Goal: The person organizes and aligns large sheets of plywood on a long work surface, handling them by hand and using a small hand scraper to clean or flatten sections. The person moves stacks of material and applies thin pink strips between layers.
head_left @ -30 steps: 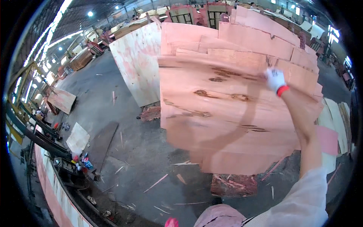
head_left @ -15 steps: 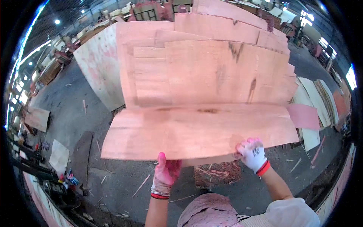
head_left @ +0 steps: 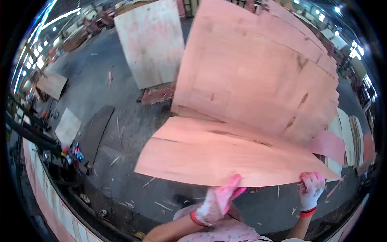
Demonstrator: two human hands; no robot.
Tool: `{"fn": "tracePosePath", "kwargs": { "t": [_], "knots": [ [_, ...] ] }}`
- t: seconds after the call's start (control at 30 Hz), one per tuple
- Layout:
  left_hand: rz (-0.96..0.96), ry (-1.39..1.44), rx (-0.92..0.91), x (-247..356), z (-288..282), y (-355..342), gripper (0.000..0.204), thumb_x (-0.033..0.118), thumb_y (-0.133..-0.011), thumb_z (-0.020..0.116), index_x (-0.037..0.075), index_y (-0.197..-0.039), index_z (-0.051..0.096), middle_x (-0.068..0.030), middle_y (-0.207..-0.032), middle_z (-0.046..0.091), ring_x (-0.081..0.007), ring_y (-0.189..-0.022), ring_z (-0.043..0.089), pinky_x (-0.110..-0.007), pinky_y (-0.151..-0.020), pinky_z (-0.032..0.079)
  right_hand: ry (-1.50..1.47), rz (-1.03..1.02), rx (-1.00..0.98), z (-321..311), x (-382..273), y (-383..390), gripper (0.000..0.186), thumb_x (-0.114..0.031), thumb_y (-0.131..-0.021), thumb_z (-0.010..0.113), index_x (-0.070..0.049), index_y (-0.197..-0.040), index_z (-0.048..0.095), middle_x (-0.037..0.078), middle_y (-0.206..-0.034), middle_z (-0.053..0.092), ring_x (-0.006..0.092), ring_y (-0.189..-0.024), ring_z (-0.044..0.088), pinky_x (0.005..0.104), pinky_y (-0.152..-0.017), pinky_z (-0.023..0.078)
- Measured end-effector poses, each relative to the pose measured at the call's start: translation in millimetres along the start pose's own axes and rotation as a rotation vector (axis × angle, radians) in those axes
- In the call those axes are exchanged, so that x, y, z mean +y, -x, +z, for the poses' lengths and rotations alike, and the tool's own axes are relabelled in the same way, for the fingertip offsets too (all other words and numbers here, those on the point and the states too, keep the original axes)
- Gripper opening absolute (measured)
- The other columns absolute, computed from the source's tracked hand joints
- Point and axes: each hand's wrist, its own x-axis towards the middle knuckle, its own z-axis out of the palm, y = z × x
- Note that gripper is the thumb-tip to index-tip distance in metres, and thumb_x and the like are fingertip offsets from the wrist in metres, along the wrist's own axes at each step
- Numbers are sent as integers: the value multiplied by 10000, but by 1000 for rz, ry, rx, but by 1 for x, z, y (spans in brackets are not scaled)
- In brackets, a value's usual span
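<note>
A large, thin pinkish veneer sheet (head_left: 225,155) bends up toward me, its front flap curving over a stack of similar sheets (head_left: 258,76). My left hand (head_left: 217,199), in a white glove stained pink, grips the flap's near edge around its middle, thumb on top and fingers partly hidden underneath. Farther right along the same edge, my right hand (head_left: 311,189) is closed on the sheet, its gloved fingers curled. Dark streaks and a split mark the flap. What supports the stack is mostly hidden by the sheets.
A pale board with pink stains (head_left: 151,44) stands left of the stack, beside a reddish block (head_left: 158,95). More veneer sheets (head_left: 347,137) lie at the right, near a pink piece (head_left: 329,146). Wood scraps litter the grey floor (head_left: 133,133). Machine parts (head_left: 32,135) line the left.
My view has turned, so the stack appears tilted and farther right. Both hands still hold the sheet's near edge; my left hand is now closer to my right. The reddish block beneath has become visible.
</note>
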Motion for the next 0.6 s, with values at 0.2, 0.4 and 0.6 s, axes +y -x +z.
{"fn": "tracePosePath", "kwargs": {
  "t": [0.2, 0.4, 0.6],
  "knots": [
    [-511, 789, -195, 21, -64, 17, 308, 95, -981, 418, -53, -1240, 497, -157, -1308, 490, -199, -1202, 485, -362, -1041, 422, 19, 91, -23, -15, -75, 25, 243, -69, -634, 629, -110, -872, 605, 64, -848, 611, 279, -824, 558, 388, -779, 417],
    [-258, 384, -335, 32, -120, 17, 257, 102, -929, 533, -32, -1147, 556, -118, -1178, 565, -152, -1057, 565, -332, -931, 500, 102, 52, 204, -45, -120, 44, 222, -48, -665, 615, -85, -883, 627, 85, -857, 620, 294, -876, 569, 419, -811, 429],
    [403, 30, -283, 85, -167, -11, 289, 53, -869, 581, -13, -1149, 554, -163, -1144, 611, -223, -939, 655, -329, -816, 532, 208, -45, 302, -90, -145, 0, 183, 23, -791, 636, -40, -960, 605, 90, -1022, 654, 304, -1004, 591, 427, -917, 439]
  ]
}}
